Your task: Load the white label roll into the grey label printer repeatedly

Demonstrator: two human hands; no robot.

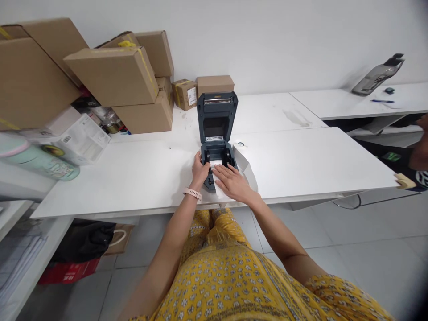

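A dark label printer (217,118) stands on the white table with its lid raised. White label paper (219,191) comes out over its front edge. My left hand (200,170) grips the printer's left side, its thumb at the inner edge beside the paper. Across the paper lies my right hand (233,182), palm down with fingers stretched out over the front of the printer. A loose strip of white backing paper (246,168) curls beside the printer's right side, close to my right wrist.
Cardboard boxes (113,76) are stacked at the back left, near a green bottle (50,164). A small box (216,84) stands behind the printer. A grey bottle (377,76) and a pen (383,101) are at the far right, where another person's arm (419,147) shows.
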